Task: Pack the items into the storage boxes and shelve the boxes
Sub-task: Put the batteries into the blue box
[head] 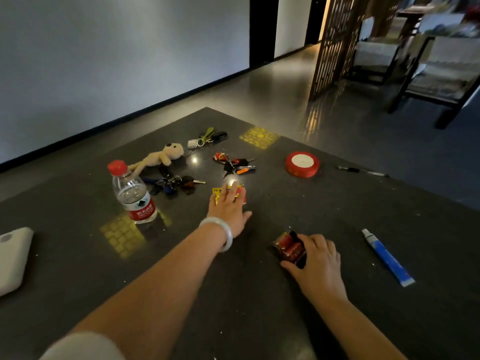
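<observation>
Mid-tabletop (pixel 259 294): left hand (pixel 228 206) flat on yellow-red packet (pixel 217 191), fingers straight; right hand (pixel 315 258) clasping red battery pack (pixel 289 247). Advice: pinch packet's edge before lifting.

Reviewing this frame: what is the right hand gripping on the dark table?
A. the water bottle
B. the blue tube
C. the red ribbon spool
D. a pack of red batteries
D: the right hand curls its fingers round a pack of red batteries, while the blue tube, red ribbon spool and water bottle sit apart from it, untouched.
</observation>
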A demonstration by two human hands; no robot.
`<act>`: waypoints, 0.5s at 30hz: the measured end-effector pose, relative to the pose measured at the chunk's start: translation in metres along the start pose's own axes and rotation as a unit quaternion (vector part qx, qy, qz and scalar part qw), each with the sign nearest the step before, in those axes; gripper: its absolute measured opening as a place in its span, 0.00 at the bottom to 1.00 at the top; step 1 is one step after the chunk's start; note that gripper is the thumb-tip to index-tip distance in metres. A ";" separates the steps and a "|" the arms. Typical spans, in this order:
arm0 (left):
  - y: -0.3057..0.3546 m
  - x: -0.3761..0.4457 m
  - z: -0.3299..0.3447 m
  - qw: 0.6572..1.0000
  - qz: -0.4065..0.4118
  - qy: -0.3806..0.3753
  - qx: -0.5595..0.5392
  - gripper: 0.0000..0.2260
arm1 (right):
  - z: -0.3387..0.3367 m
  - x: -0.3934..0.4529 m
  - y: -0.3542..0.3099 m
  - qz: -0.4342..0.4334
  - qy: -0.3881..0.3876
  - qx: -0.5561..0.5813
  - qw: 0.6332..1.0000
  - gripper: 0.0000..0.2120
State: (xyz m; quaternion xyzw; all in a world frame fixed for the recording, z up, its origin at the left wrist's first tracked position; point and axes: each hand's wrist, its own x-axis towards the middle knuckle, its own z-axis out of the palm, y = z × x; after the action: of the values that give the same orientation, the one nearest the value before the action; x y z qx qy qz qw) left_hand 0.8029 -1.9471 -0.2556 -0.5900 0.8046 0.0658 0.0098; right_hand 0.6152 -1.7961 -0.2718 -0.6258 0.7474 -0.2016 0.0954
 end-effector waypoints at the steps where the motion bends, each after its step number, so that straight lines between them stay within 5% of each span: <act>1: -0.001 0.009 0.001 0.999 -0.012 -0.029 0.010 0.31 | 0.000 0.002 -0.001 0.000 0.000 -0.004 1.000 0.38; 4: -0.002 0.017 0.006 0.996 -0.045 -0.077 0.000 0.32 | -0.001 0.005 0.000 -0.001 -0.004 -0.017 1.000 0.38; 15: 0.029 -0.080 0.024 0.997 0.008 -0.033 -0.069 0.30 | -0.022 -0.017 0.003 0.021 -0.040 -0.049 0.998 0.37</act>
State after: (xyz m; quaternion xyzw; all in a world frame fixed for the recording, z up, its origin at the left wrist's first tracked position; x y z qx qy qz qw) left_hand 0.7982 -1.8600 -0.2693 -0.5807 0.8018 0.1406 -0.0042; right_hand 0.6070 -1.7748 -0.2553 -0.6217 0.7646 -0.1380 0.0988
